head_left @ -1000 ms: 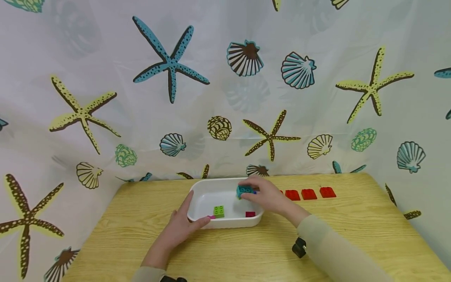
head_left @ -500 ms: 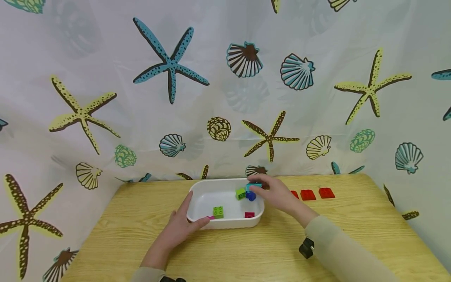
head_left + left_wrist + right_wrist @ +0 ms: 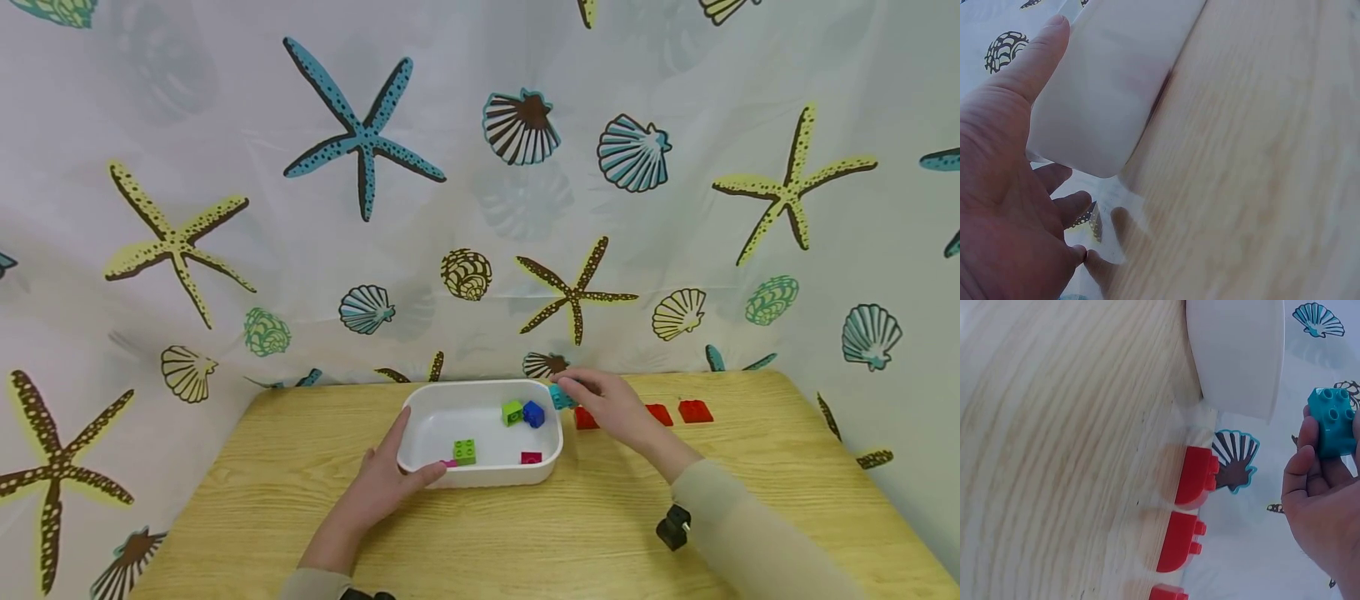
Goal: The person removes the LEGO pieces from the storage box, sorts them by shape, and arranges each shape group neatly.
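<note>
My right hand (image 3: 618, 408) pinches a teal toy building brick (image 3: 560, 397) over the right end of a white plastic tub (image 3: 480, 477). The right wrist view shows the brick's studs (image 3: 1334, 414), with the brick raised above the table. My left hand (image 3: 378, 487) holds the tub's left front corner, thumb at the front rim and fingers along the left end. Inside the tub lie a lime brick (image 3: 512, 412) beside a blue brick (image 3: 533, 414), another lime brick (image 3: 465, 452) near the front, a dark pink brick (image 3: 531, 457) and a pink piece (image 3: 450, 462) partly behind the thumb.
Several red bricks with rounded sides stand in a row right of the tub, among them one red brick (image 3: 695, 411) at the far end and one (image 3: 586, 417) close to the tub. A shell-and-starfish curtain (image 3: 480, 208) hangs behind the wooden table (image 3: 525, 542).
My right hand has lifted the teal brick out to the right, past the tub's rim, uncovering the lime and blue bricks. The left hand stays at the tub's corner.
</note>
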Available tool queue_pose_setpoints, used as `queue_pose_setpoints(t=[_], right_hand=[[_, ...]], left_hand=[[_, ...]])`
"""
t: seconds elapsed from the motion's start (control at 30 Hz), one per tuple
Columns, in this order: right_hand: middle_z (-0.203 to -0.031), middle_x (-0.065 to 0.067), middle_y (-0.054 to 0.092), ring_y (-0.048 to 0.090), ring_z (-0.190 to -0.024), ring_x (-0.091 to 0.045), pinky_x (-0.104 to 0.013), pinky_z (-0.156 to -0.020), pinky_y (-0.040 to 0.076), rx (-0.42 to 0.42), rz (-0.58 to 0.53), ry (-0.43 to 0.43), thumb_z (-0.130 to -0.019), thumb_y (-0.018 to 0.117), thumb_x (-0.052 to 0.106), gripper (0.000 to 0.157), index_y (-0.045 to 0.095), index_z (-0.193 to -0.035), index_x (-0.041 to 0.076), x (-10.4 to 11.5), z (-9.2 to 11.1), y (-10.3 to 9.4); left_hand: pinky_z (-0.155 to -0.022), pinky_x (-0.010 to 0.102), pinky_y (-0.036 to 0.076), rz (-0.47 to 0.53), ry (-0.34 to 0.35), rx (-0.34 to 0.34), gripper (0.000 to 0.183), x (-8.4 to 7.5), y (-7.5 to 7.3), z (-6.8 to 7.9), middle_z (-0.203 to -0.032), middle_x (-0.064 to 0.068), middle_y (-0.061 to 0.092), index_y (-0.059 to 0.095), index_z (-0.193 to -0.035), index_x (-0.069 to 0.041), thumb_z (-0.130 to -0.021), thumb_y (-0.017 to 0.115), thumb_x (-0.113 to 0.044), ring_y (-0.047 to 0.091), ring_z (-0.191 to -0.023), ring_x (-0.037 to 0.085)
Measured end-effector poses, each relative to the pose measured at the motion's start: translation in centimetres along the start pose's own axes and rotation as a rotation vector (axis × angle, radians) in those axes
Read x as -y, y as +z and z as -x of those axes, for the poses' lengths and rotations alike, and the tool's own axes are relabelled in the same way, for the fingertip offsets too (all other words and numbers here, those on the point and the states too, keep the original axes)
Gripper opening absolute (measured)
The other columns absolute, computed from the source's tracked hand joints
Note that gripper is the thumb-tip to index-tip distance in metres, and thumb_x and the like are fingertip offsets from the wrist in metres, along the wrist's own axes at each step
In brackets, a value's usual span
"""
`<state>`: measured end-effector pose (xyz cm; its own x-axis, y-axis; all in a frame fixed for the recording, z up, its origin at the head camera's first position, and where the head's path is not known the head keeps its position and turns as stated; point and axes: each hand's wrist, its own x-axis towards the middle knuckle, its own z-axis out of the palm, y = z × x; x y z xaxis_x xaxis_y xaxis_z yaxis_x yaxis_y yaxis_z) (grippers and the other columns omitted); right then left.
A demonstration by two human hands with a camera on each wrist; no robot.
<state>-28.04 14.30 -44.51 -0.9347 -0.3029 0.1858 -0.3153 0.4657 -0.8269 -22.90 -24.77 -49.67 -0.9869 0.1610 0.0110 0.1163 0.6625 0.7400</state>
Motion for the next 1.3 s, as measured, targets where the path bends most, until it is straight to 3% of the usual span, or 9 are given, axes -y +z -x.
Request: queue_pose_setpoints(t=[0.17, 0.4, 0.67, 0.9, 1.13, 1.3], right_hand=[[-0.145, -0.01, 0.072, 0.064, -0.136, -0.036, -0.057, -0.114, 0.053, -0.012, -0.032, 0.021, -0.116, 0.06, 0.038, 0.04, 0.076, -0.142, 0.012, -0.7, 0.5, -1.2], [-0.137, -0.01, 0.075, 0.07, -0.123, -0.032, -0.058, -0.112, 0.054, -0.04, -0.103, 0.077, -0.115, 0.062, 0.039, 0.041, 0.073, -0.146, 0.014, -1.9, 1.3, -3.1], [-0.149, -0.022, 0.063, 0.065, -0.128, -0.038, -0.037, -0.101, 0.06, -0.052, -0.118, 0.154, -0.105, 0.08, 0.022, 0.057, 0.061, -0.157, 0.011, -2.8, 2.2, -5.3], [-0.153, -0.026, 0.06, 0.064, -0.133, -0.042, -0.043, -0.105, 0.06, -0.075, -0.06, 0.166, -0.108, 0.077, 0.025, 0.059, 0.056, -0.16, 0.007, -4.1, 3.0, -7.4], [-0.145, -0.022, 0.057, 0.061, -0.118, -0.036, -0.039, -0.087, 0.06, -0.108, 0.068, 0.168, -0.108, 0.077, 0.031, 0.058, 0.06, -0.156, 0.005, -5.3, 4.1, -9.9], [-0.137, -0.018, 0.06, 0.058, -0.115, -0.033, -0.034, -0.085, 0.055, -0.146, 0.174, 0.143, -0.108, 0.075, 0.036, 0.054, 0.066, -0.15, 0.002, -6.2, 4.8, -11.6]], left_hand=[[-0.13, 0.071, -0.006, -0.004, -0.009, 0.0, 0.121, 0.0, 0.0, 0.0, -0.179, 0.022, 0.023, 0.008, -0.178, -0.008, -0.096, 0.082, -0.059, 0.034, -0.159, 0.051], [-0.13, 0.071, -0.006, 0.0, -0.009, 0.001, 0.122, 0.2, 0.1, -0.2, -0.18, 0.022, 0.023, 0.008, -0.178, -0.009, -0.096, 0.082, -0.06, 0.033, -0.16, 0.05], [-0.13, 0.071, -0.006, 0.001, -0.006, 0.002, 0.121, 0.2, 0.1, -0.1, -0.18, 0.022, 0.024, 0.009, -0.178, -0.009, -0.096, 0.082, -0.06, 0.034, -0.16, 0.05], [-0.13, 0.071, -0.006, -0.003, -0.008, 0.005, 0.121, 0.1, 0.1, -0.1, -0.18, 0.022, 0.023, 0.009, -0.178, -0.008, -0.097, 0.082, -0.059, 0.033, -0.16, 0.05], [-0.13, 0.071, -0.006, -0.006, -0.012, 0.004, 0.12, -0.1, 0.1, 0.0, -0.18, 0.022, 0.023, 0.009, -0.178, -0.008, -0.097, 0.082, -0.057, 0.033, -0.16, 0.051], [-0.13, 0.071, -0.006, -0.004, -0.008, 0.005, 0.12, -0.1, 0.0, 0.0, -0.18, 0.021, 0.022, 0.008, -0.178, -0.008, -0.097, 0.082, -0.057, 0.033, -0.16, 0.051]])
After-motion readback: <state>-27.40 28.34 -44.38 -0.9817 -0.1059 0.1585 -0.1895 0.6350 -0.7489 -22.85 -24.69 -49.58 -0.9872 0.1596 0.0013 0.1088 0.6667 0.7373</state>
